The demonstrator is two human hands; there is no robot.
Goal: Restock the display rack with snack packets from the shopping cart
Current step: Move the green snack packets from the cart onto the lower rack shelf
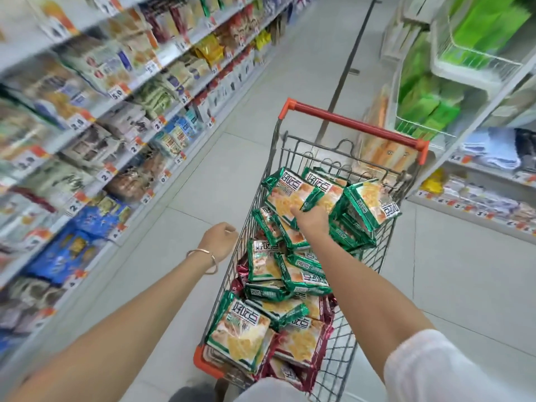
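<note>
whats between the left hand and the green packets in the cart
Only the cart's wire side wall: the left hand hangs just outside it, the green packets just inside. Head view.

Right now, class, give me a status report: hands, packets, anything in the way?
Right hand gripping a green snack packet in the shopping cart. Left hand loosely curled, holding nothing, beside the cart. Nothing in the way.

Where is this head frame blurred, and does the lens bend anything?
Head view: the left shelves and the right rack smear with motion blur; the cart and its snack packets look fairly sharp; shelf edges bow slightly from the wide lens; light is even, no harsh glare.
</note>
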